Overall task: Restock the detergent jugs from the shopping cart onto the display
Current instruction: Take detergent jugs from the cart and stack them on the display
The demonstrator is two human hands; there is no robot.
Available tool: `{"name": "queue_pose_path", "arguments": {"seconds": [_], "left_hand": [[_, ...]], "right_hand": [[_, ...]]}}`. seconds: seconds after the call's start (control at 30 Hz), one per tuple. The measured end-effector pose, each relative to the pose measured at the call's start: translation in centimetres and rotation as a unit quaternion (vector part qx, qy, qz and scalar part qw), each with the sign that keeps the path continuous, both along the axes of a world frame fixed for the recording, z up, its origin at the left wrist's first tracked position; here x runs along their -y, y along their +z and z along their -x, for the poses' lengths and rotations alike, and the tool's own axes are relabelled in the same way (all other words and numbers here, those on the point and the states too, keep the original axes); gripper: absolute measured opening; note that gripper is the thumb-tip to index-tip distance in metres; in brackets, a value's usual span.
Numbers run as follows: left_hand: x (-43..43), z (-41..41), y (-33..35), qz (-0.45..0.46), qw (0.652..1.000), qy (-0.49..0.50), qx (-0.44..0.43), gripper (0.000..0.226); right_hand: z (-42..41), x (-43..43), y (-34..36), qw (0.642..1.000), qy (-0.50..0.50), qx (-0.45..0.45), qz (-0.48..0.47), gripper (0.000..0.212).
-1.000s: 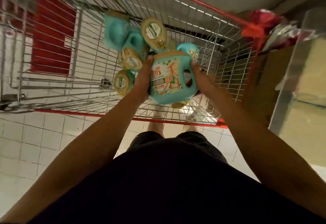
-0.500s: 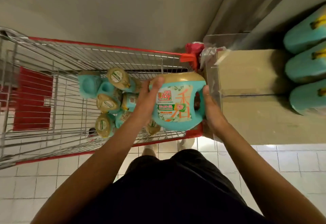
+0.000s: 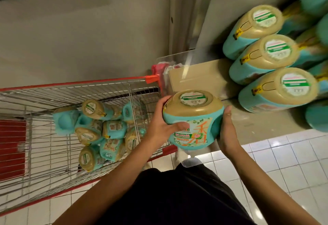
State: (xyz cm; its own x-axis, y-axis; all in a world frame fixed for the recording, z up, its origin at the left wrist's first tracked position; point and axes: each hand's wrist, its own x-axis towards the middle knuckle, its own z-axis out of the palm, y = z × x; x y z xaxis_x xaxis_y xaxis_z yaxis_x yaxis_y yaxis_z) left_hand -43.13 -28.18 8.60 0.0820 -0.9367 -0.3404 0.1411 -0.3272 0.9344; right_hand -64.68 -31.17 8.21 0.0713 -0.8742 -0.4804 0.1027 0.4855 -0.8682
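Note:
I hold a teal detergent jug point(image 3: 193, 120) with a beige top and a printed label in front of me, between the cart and the display. My left hand point(image 3: 160, 125) grips its left side, thumb across the label. My right hand point(image 3: 227, 132) presses flat against its right side, fingers straight. Several more teal jugs point(image 3: 99, 127) lie jumbled in the wire shopping cart point(image 3: 44, 93) on the left. The beige display platform point(image 3: 248, 120) on the right carries a row of standing jugs point(image 3: 276, 88).
A grey wall runs behind the cart. A cardboard box point(image 3: 200, 75) and a clear plastic panel point(image 3: 179, 58) stand at the display's near corner beside the cart's red handle. White tiled floor point(image 3: 284, 162) lies below the display.
The jug has come up out of the cart and moved right toward the display. My view has swung right, bringing the row of stocked jugs into sight.

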Motion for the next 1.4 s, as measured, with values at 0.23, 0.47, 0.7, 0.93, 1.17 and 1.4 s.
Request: {"name": "queue_pose_path", "arguments": {"seconds": [0.23,0.47,0.7,0.93,1.17,1.4], "left_hand": [[0.3,5.1,-0.8,0.084,0.991,-0.074,0.07,0.11],[-0.2,10.0,-2.5,0.074,0.961,-0.21,0.161,0.125],[2.5,14.4,-2.4,0.063,0.957,-0.248,0.14,0.129],[3.5,18.4,-1.8,0.113,0.948,-0.267,0.133,0.122],[2.7,21.7,-1.7,0.125,0.958,-0.233,0.11,0.127],[2.5,23.6,-0.9,0.199,0.941,-0.191,0.198,0.122]], "right_hand": [[5.6,0.3,-0.6,0.998,-0.067,-0.006,0.02,0.067],[10.3,-0.5,-1.2,0.98,-0.2,-0.016,0.001,0.059],[14.1,0.4,-2.7,0.954,-0.296,-0.038,0.009,0.061],[17.3,0.0,-3.7,0.951,-0.308,-0.024,0.026,0.065],[19.2,0.7,-1.9,0.945,-0.327,0.003,-0.009,0.054],[18.7,-0.4,-1.9,0.917,-0.397,-0.017,0.025,0.054]]}}
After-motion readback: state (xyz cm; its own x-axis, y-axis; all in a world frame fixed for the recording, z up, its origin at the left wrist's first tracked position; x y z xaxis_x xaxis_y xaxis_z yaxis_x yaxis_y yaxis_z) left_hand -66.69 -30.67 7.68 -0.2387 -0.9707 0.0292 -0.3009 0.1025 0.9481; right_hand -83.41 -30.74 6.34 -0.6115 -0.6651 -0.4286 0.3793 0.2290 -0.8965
